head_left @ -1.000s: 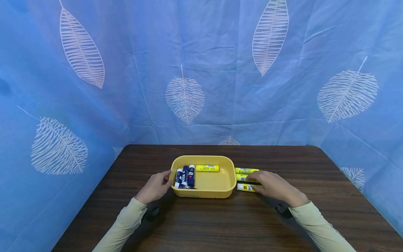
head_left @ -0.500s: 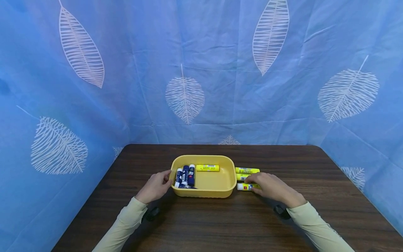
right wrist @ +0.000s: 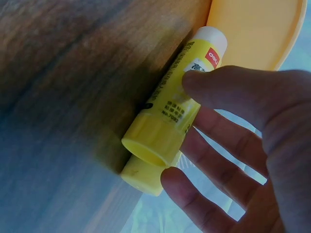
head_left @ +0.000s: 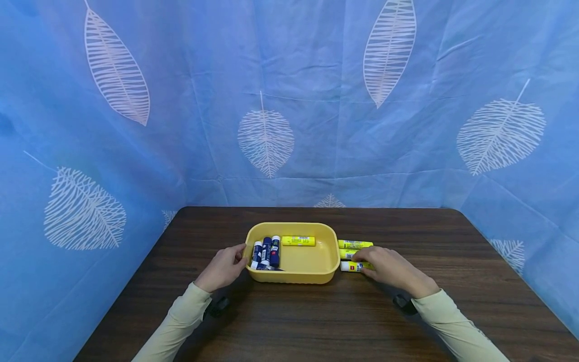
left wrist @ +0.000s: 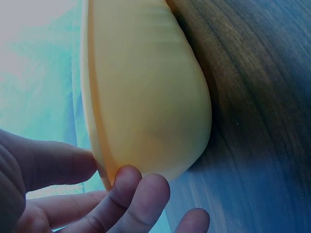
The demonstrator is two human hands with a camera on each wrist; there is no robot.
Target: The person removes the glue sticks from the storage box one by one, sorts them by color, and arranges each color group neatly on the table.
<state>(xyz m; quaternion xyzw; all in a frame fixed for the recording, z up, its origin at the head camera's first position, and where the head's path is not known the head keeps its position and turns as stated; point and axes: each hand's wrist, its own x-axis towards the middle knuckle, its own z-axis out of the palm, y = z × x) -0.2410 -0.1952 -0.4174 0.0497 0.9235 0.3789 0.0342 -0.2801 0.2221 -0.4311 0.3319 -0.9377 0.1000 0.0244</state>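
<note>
A yellow plastic tray sits mid-table. My left hand pinches its left rim, with the thumb at the lip and fingertips against the outer wall. Just right of the tray, my right hand holds the nearest yellow glue stick, white end towards the tray. In the right wrist view, the thumb presses on the glue stick's label, with fingers on the far side. Two more yellow glue sticks lie beyond it, the middle one partly covered by my fingers.
Inside the tray, several dark blue glue sticks are gathered at the left. One yellow glue stick lies along its back wall. The dark wooden table ends at a blue leaf-patterned cloth.
My right hand has shifted slightly left along the nearest glue stick. That stick has moved a little away from me, towards the middle one. My left hand stays on the tray's rim.
</note>
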